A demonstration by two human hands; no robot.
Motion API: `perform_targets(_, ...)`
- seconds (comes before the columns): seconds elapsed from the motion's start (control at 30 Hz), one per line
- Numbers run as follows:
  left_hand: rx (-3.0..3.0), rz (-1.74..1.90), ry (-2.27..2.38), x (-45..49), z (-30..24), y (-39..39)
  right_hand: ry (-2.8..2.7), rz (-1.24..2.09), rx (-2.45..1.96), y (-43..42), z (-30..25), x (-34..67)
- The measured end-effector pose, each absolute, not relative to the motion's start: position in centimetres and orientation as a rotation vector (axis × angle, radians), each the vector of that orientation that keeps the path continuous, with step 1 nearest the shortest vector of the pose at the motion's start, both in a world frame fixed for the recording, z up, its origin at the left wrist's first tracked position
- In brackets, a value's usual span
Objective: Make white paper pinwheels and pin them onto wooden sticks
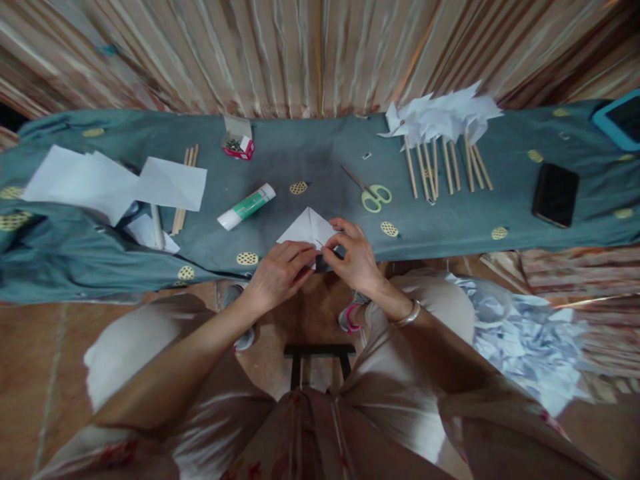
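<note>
Far left, white sheets lie beside wooden sticks, then a slanted glue stick. Here's the left hand, pinching a folded white paper at the teal cloth's near edge! The right hand touches its right side, thumb and forefinger close; gripping, I can't tell. Then scissors, paper pinwheels, a black phone.

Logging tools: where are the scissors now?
In the head view, the scissors lie right of centre, beyond the right hand and left of the paper-topped sticks.
</note>
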State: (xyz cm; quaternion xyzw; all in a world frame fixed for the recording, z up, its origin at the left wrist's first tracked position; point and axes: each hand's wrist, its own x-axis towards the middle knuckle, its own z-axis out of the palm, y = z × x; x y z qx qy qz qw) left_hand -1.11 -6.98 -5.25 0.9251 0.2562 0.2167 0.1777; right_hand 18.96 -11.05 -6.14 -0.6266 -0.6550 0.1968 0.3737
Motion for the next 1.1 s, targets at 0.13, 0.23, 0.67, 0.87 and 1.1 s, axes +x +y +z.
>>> perform_targets(0.13,2.663,0.592,0.689,-1.05,-5.28,-7.16,-1.674,0.493,-1.620,-10.98,-6.08,18.83)
perform_targets(0.23,2.665,0.561,0.688,-0.97,-5.25,-7.20,-1.676,0.488,-1.629,-10.89,-5.98,18.78)
perform_targets(0.67,2.696,0.503,0.696,-0.80,-5.16,-7.16,-1.681,0.500,-1.660,-10.67,-5.81,18.71)
perform_targets(0.87,2.704,0.506,0.695,-0.79,-5.05,-7.22,-1.653,0.508,-1.664,-10.56,-5.87,18.66)
perform_targets(1.1,2.700,0.510,0.682,-0.83,-5.18,-7.14,-1.658,0.517,-1.676,-10.52,-5.86,18.62)
